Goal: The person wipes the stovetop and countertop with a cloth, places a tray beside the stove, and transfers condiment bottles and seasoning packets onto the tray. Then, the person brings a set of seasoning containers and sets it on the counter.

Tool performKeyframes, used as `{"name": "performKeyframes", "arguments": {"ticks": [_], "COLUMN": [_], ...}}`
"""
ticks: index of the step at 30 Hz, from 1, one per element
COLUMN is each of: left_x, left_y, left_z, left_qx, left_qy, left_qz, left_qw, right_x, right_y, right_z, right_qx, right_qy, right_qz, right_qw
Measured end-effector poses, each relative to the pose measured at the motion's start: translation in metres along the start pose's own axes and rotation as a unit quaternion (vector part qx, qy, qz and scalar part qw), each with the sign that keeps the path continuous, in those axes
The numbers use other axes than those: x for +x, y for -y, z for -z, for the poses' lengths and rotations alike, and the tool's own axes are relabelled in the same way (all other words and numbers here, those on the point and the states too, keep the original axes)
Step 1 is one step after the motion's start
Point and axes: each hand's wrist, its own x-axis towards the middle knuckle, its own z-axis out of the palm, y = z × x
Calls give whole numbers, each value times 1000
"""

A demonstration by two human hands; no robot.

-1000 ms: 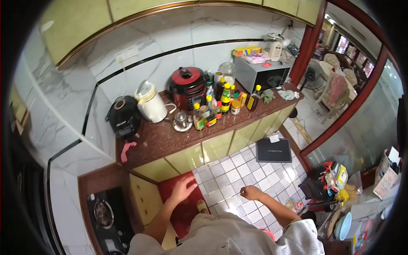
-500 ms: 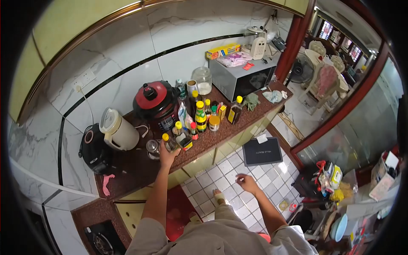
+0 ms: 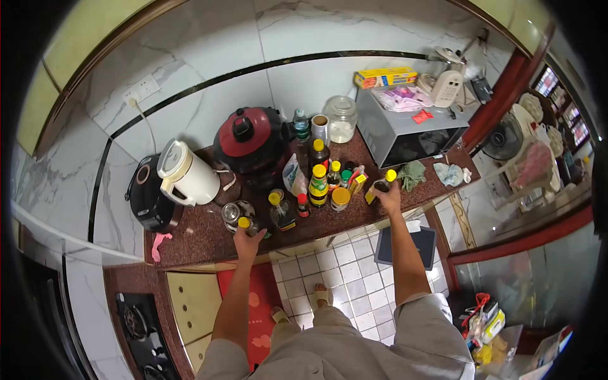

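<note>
Taking the clock as centred on the view, the left hand point(image 3: 249, 243) is reaching in at eight o'clock and closing round a left bottle point(image 3: 252, 227) with a yellow cap. The right hand point(image 3: 389, 196), well apart from it, is closing round a right bottle point(image 3: 380, 187) at three o'clock, also yellow-capped. Whether either base is resting on the worktop point(image 3: 196, 233) cannot be told.

For sound handling, each hand should be gripping below the cap, holding its bottle upright and steering clear of its neighbours: a glass pot point(image 3: 233, 211) is standing just beside the left bottle, and a crumpled green cloth point(image 3: 413, 176) is lying near the right one.

On materials, the worktop is showing speckled, reddish-brown stone. At the centre, a slender labelled bottle point(image 3: 318, 188) is rising beside a squat, orange-lidded jar point(image 3: 340, 200). Farther off, a round cooker point(image 3: 250, 140) is presenting a domed red lid at ten to eleven o'clock, a clear glass jar point(image 3: 341, 119) is standing at one, and a boxy silver microwave point(image 3: 398, 132) is sitting at two.
</note>
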Motion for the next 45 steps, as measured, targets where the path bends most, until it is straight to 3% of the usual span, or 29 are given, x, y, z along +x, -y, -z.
{"name": "performKeyframes", "arguments": {"ticks": [4, 10, 13, 15, 18, 21, 24, 28, 31, 32, 34, 37, 39, 42, 45], "left_x": [-29, -85, -121, -152, -214, -289, -376, -503, -601, -637, -688, -762, -817, -869, -908], "left_y": [-7, -44, -39, -10, -32, -1, 23, 23, 59, 85, 61, 51, 79, 75, 90], "left_z": [24, 92, 125, 145, 184, 211, 253, 331, 377, 388, 428, 474, 493, 531, 556], "left_qx": [-156, -229, -258, -228, -319, -230, -202, -93, -125, -135, -147, -139, -109, -118, -80], "left_qy": [-31, -30, -62, -86, -79, -101, -109, -222, -391, -407, -498, -617, -669, -740, -792], "left_qz": [-45, 30, 36, 2, 93, 67, 112, 178, 190, 205, 201, 210, 217, 140, 153], "left_qw": [986, 973, 963, 970, 940, 966, 967, 954, 892, 880, 831, 745, 702, 648, 585], "right_x": [-7, -27, -69, -102, -176, -256, -358, -506, -624, -657, -729, -814, -864, -948, -1009], "right_y": [2, 12, 56, 62, 97, 104, 135, 181, 257, 268, 305, 349, 363, 400, 449], "right_z": [-6, 4, 34, 45, 54, 22, -25, -101, -127, -143, -159, -177, -197, -203, -199], "right_qx": [-92, -167, -67, -88, -137, -137, -40, 70, 45, 78, 132, 116, 83, 154, 130], "right_qy": [-37, -101, -64, -58, 41, 166, 301, 504, 607, 651, 704, 761, 789, 829, 798], "right_qz": [-22, -11, 20, 103, 114, 149, 187, 189, 238, 255, 259, 304, 322, 277, 423], "right_qw": [995, 981, 995, 989, 983, 965, 934, 840, 757, 711, 647, 561, 516, 461, 410]}}
